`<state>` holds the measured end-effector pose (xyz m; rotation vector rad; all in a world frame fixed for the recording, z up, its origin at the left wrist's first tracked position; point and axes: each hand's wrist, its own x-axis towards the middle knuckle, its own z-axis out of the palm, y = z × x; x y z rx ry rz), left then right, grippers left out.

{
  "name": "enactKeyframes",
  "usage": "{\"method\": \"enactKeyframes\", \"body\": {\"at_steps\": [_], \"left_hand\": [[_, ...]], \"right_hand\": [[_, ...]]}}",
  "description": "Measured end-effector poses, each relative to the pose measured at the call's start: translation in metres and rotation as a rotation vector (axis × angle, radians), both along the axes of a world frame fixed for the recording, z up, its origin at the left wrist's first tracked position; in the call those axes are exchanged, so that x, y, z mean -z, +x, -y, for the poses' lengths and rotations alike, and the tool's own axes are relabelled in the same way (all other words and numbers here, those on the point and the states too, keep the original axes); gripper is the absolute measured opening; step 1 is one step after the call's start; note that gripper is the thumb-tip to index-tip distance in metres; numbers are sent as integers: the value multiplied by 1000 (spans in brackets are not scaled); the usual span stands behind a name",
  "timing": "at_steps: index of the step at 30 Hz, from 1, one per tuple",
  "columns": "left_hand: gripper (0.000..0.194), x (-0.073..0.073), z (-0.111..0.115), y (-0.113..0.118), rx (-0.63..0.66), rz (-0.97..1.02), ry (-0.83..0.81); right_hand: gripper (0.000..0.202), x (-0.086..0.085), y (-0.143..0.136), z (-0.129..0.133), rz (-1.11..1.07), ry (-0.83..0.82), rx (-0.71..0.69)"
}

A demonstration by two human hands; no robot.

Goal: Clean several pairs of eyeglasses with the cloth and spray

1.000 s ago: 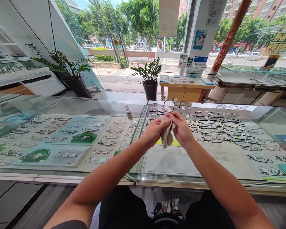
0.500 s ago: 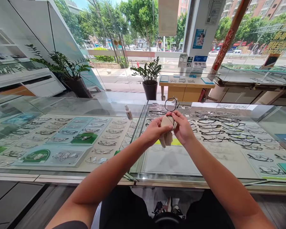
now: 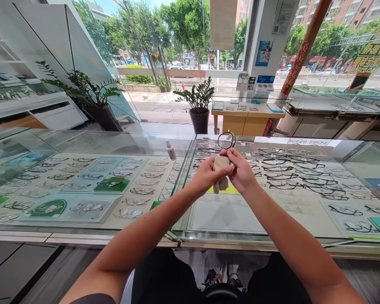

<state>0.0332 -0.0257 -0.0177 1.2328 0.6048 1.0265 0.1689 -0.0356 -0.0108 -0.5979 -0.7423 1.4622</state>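
Above the glass display counter, my left hand (image 3: 205, 175) pinches a beige cleaning cloth (image 3: 221, 164) folded round the lower part of a pair of eyeglasses (image 3: 226, 139). One dark round rim of the glasses sticks up beyond my fingers; the other rim is covered by the cloth. My right hand (image 3: 242, 169) is closed on the frame from the right, thumb and fingertips near the bridge, close to the cloth. A loose end of the cloth hangs below my left thumb. A small white spray bottle (image 3: 170, 150) stands on the glass to the left.
The glass display counter (image 3: 234, 236) runs along my front, with many eyeglass frames (image 3: 285, 169) inside. Beyond it stand a potted plant (image 3: 199, 101), another potted plant (image 3: 98, 97) and a wooden display table (image 3: 248, 118) at the window.
The cloth has shifted over the lens and its hanging end is bunched higher. The glasses have moved slightly left and down. Both hands keep their hold.
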Motion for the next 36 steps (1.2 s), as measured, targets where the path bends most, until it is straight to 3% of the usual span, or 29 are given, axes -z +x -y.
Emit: {"method": "enactKeyframes", "body": {"at_steps": [10, 20, 27, 36], "left_hand": [[52, 13, -1, 6, -105, 72, -17], [53, 9, 2, 8, -138, 133, -22], [59, 8, -3, 5, -171, 171, -57], [54, -1, -5, -5, -60, 108, -39]], "right_hand": [[26, 0, -12, 6, -32, 8, -1], [25, -1, -14, 9, -23, 60, 3], [24, 0, -10, 10, 158, 164, 6], [22, -6, 2, 7, 210, 112, 28]]}}
